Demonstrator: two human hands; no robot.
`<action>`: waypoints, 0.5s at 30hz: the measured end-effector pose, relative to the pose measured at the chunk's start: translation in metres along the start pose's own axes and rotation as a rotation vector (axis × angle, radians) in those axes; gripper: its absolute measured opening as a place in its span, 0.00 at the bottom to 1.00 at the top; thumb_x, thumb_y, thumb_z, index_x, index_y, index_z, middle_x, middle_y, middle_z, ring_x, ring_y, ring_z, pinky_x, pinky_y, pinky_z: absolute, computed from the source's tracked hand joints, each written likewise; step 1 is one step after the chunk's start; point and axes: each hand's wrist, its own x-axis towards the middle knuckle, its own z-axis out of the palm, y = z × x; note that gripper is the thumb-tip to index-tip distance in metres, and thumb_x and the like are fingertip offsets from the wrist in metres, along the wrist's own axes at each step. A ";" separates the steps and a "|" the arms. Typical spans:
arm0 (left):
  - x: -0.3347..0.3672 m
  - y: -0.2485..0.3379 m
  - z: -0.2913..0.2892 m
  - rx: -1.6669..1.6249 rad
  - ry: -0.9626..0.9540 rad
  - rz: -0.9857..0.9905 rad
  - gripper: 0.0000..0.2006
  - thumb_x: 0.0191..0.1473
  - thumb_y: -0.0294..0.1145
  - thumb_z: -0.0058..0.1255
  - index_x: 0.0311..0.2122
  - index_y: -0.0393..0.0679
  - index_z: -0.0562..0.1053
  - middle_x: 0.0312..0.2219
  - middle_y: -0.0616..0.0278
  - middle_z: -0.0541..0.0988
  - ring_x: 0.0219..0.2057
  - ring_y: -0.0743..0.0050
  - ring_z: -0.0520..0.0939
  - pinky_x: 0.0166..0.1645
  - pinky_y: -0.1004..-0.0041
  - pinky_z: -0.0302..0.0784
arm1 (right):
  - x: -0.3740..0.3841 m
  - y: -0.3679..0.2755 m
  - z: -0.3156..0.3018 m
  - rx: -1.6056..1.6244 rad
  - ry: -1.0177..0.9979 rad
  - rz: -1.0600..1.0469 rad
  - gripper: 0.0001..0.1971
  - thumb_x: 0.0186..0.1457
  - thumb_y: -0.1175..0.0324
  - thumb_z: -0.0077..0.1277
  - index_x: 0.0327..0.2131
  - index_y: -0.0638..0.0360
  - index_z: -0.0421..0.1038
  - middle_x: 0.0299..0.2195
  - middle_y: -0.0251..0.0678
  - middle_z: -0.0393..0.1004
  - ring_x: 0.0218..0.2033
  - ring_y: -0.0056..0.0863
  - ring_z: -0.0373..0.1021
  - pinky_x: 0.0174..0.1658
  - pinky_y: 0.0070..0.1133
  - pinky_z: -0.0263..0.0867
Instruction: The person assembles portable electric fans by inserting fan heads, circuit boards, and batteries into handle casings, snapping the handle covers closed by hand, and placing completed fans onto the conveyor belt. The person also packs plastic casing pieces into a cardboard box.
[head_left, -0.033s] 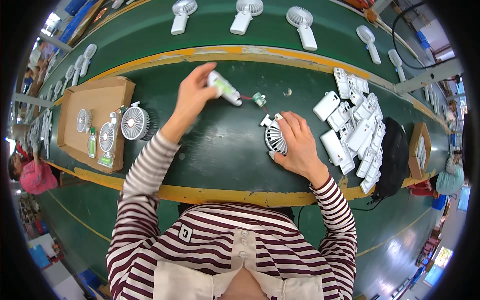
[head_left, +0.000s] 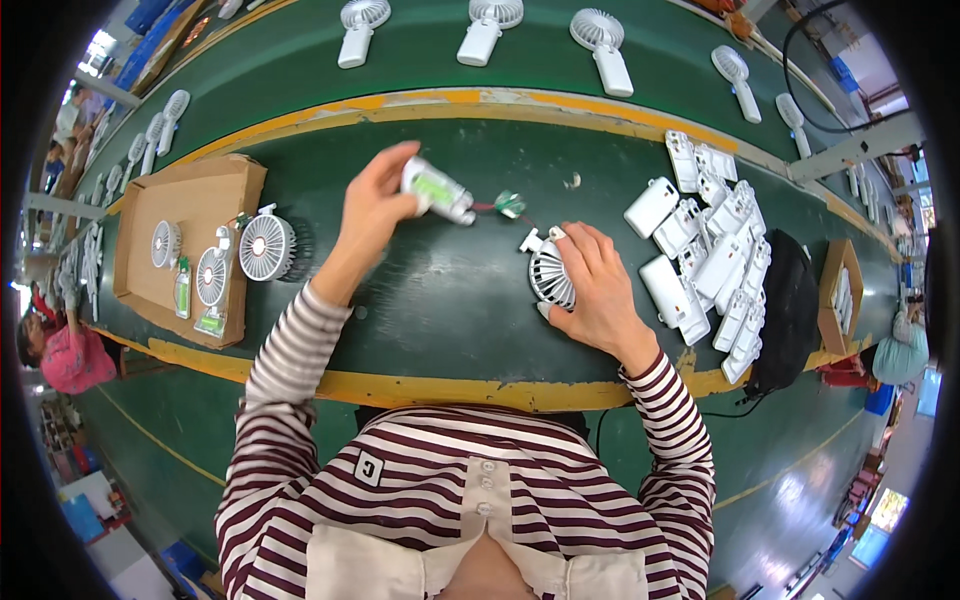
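My left hand (head_left: pixel 372 212) is closed on one end of a white handle half (head_left: pixel 437 190) with a green-labelled battery in it, held slightly tilted above the bench. Red wires run from its other end to a small green circuit board (head_left: pixel 511 205), which a thin wire links to a white fan head (head_left: pixel 547 272). Over that fan head lies my right hand (head_left: pixel 603 290), fingers curved round its right side and thumb at its lower edge. The fan head's right part is hidden under the fingers.
A pile of white handle shells (head_left: pixel 715 245) lies at the right, beside a black bag (head_left: pixel 785 300) and a small carton (head_left: pixel 838 300). At left, a cardboard tray (head_left: pixel 140 265) carries fan parts; another fan head (head_left: pixel 268 246) is next to it. Finished-looking handheld fans (head_left: pixel 480 42) lie beyond the yellow-edged ledge.
My left hand has moved a little left and down with the handle half, showing more of its green label. The circuit board has shifted slightly left. My right hand stays put.
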 end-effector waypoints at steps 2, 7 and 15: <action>-0.039 -0.013 -0.011 0.007 0.008 -0.078 0.30 0.34 0.15 0.43 0.51 0.34 0.62 0.43 0.57 0.69 0.47 0.69 0.70 0.50 0.74 0.64 | -0.001 0.000 -0.001 0.033 0.007 -0.009 0.36 0.28 0.69 0.59 0.47 0.64 0.58 0.49 0.45 0.58 0.52 0.43 0.54 0.49 0.33 0.56; -0.084 -0.020 -0.021 0.427 0.040 0.092 0.27 0.38 0.21 0.52 0.49 0.39 0.64 0.42 0.59 0.69 0.46 0.67 0.70 0.50 0.70 0.65 | 0.002 -0.004 -0.008 -0.108 -0.112 -0.073 0.38 0.28 0.66 0.61 0.48 0.62 0.58 0.51 0.46 0.56 0.54 0.46 0.51 0.52 0.38 0.51; -0.067 -0.013 0.030 1.117 -0.089 0.165 0.38 0.31 0.37 0.61 0.50 0.34 0.60 0.34 0.50 0.70 0.37 0.51 0.72 0.37 0.64 0.72 | -0.002 -0.008 -0.010 -0.045 -0.148 0.041 0.37 0.27 0.71 0.58 0.48 0.62 0.57 0.53 0.53 0.51 0.53 0.50 0.53 0.52 0.34 0.54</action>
